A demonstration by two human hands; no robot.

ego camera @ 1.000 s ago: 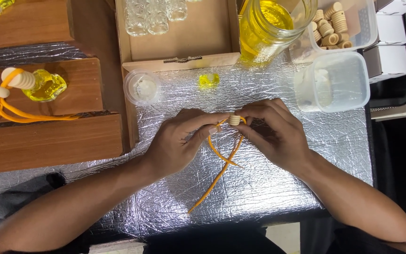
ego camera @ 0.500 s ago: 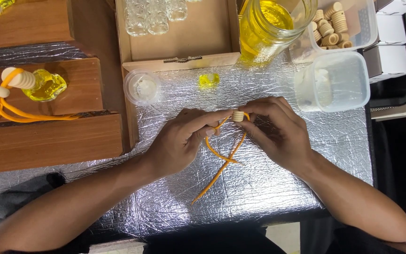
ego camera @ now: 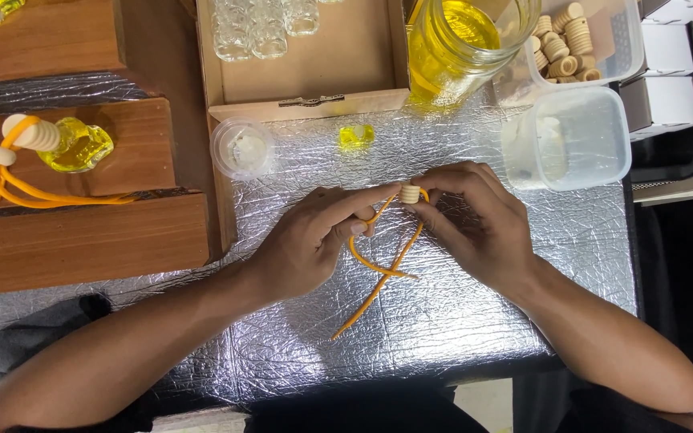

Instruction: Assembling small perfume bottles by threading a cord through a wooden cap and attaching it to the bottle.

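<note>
Both hands meet over the foil-covered tabletop (ego camera: 475, 321). The left hand (ego camera: 314, 240) and the right hand (ego camera: 475, 220) pinch a small wooden bead (ego camera: 410, 193) between their fingertips, seemingly threaded on an orange cord (ego camera: 378, 285) trailing below them. Just beyond the fingertips sits a small yellow bottle (ego camera: 356, 135).

A surface (ego camera: 475, 337) covered in crinkled silver foil fills the view, brightly lit with glints across its wrinkles. Stepped brown wooden blocks (ego camera: 82, 240) sit at its left; darkness lies beyond the right edge.
</note>
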